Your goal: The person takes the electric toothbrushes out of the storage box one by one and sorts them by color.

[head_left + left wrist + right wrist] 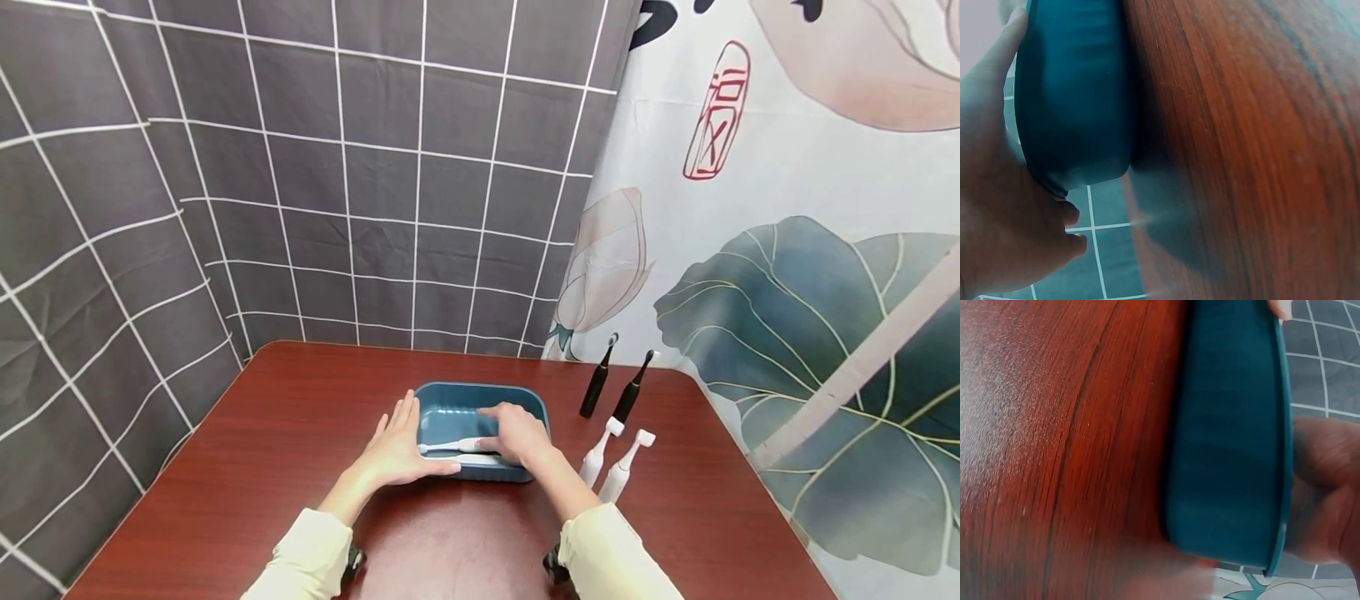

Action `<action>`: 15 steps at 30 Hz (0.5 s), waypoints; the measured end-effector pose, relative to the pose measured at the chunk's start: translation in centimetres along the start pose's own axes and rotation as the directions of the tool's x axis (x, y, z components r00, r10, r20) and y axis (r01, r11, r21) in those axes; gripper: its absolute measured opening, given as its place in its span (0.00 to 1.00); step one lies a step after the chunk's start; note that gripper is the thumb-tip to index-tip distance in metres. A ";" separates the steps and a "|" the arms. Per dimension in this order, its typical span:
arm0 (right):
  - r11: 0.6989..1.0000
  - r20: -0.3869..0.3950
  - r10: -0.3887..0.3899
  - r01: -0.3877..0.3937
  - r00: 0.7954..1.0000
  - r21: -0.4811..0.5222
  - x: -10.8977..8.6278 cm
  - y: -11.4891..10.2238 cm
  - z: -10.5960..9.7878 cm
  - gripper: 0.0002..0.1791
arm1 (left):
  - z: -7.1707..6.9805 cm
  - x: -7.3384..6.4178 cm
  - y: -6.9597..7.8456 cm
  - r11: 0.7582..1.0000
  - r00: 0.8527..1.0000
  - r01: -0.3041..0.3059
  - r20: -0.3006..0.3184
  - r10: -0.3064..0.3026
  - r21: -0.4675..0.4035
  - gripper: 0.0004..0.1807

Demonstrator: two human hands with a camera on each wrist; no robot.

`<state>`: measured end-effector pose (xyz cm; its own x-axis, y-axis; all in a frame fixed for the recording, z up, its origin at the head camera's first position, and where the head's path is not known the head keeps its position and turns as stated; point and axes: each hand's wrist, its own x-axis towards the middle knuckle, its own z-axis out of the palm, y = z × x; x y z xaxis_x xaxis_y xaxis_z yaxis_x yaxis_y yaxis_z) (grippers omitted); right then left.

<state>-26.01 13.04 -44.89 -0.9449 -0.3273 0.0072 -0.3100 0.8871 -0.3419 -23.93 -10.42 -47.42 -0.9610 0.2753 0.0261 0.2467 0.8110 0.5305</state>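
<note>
In the head view a blue plastic box (pixel 480 392) sits on the table. Inside it, along the front wall, lie two white electric toothbrushes, the rear one (pixel 450 446) just behind the front one (pixel 472 459). My left hand (pixel 397 450) rests against the box's left end, fingers straight, thumb along the front rim. My right hand (pixel 517 433) reaches over the right end and holds the rear toothbrush by its handle, thumb on it and index finger stretched out. Its other fingers are hidden. Both wrist views show the box's outer wall (pixel 1079 94), (pixel 1229 437) beside each hand.
Right of the box lie two black electric toothbrushes, one (pixel 596 387) left of the other (pixel 628 398). Nearer me are two more white ones (pixel 593 463), (pixel 618 477), partly hidden by my right forearm. Grey gridded cloth (pixel 375 183) hangs behind the wooden table (pixel 300 417).
</note>
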 end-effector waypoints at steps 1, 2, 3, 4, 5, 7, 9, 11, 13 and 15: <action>1.000 0.017 0.006 -0.006 1.000 -0.009 0.1 0.0 0.2 0.29 | 0.0 0.0 0.0 1.000 1.000 0.001 0.000 -0.001 0.001 0.77; 1.000 0.031 0.011 -0.010 0.999 -0.015 0.2 0.0 0.4 0.28 | 0.1 0.0 -0.1 1.000 1.000 0.002 -0.001 -0.002 -0.002 0.77; 1.000 0.041 0.013 -0.012 0.999 -0.028 0.3 0.0 0.5 0.27 | 0.1 -0.1 -0.1 1.000 1.000 0.004 0.002 -0.004 -0.005 0.77; 0.999 0.048 0.017 -0.015 0.999 -0.040 0.3 0.0 0.7 0.25 | 0.1 -0.1 -0.1 1.000 1.000 0.003 0.001 -0.003 -0.007 0.77; 0.998 0.053 0.017 -0.014 0.998 -0.054 0.4 0.0 0.8 0.24 | 0.1 -0.1 -0.1 1.000 1.000 0.004 0.004 -0.004 -0.008 0.77; 0.996 0.049 0.015 -0.010 0.999 -0.084 0.4 0.1 1.1 0.22 | 0.1 -0.2 -0.1 1.000 1.000 0.003 0.006 -0.003 -0.012 0.77; 0.994 0.038 0.008 -0.004 0.999 -0.113 0.5 0.1 1.3 0.21 | 0.1 -0.2 0.0 1.000 1.000 0.000 0.006 0.000 -0.011 0.77; 0.990 0.029 0.003 0.001 1.000 -0.138 0.5 0.1 1.5 0.20 | 0.1 -0.3 0.0 1.000 1.000 -0.003 0.003 0.003 -0.008 0.77; 0.988 0.020 -0.006 0.009 1.000 -0.157 0.6 0.1 1.6 0.18 | 0.0 -0.3 0.1 1.000 1.000 -0.007 -0.003 0.007 -0.007 0.77; 0.986 0.014 -0.015 0.017 1.000 -0.167 0.7 0.2 1.6 0.16 | -0.1 -0.3 0.1 1.000 1.000 -0.008 -0.004 0.008 -0.007 0.77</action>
<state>-26.58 12.44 -46.49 -0.9385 -0.3453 -0.0010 -0.3394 0.9232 -0.1803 -23.66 -10.46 -47.31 -0.9595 0.2796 0.0336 0.2534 0.8050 0.5365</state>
